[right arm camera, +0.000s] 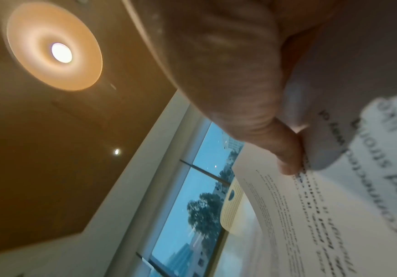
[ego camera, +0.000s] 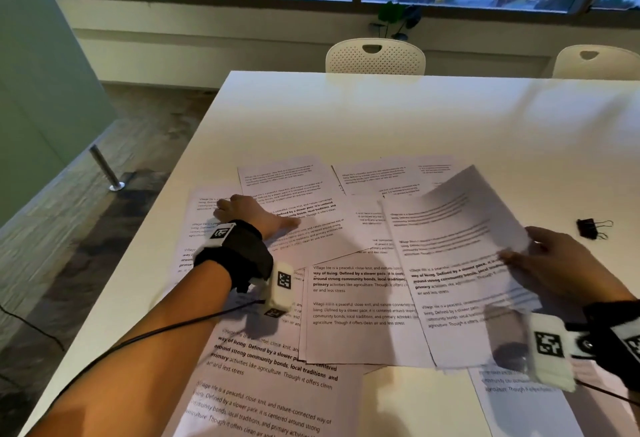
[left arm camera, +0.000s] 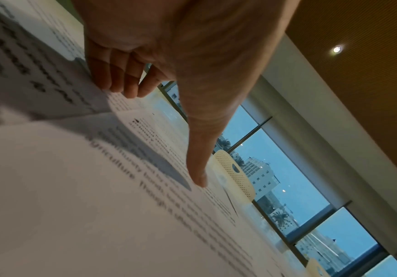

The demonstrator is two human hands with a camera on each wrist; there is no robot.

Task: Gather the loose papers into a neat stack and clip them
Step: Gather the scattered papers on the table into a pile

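Observation:
Several printed sheets of paper (ego camera: 356,298) lie scattered and overlapping on the white table (ego camera: 381,114). My left hand (ego camera: 256,214) rests on the sheets at the left. In the left wrist view its bent fingertips (left arm camera: 121,88) and outstretched thumb (left arm camera: 199,180) press down on the paper. My right hand (ego camera: 533,253) pinches the right edge of one sheet (ego camera: 460,263), which is lifted and tilted above the others. In the right wrist view the thumb (right arm camera: 287,161) lies on top of that sheet (right arm camera: 323,215). A black binder clip (ego camera: 594,228) lies on the table just beyond my right hand.
The table's left edge runs diagonally beside my left forearm, with floor and a metal post (ego camera: 104,168) below. Two white chairs (ego camera: 375,57) (ego camera: 595,62) stand at the far side under the windows. Bare tabletop lies beyond the papers.

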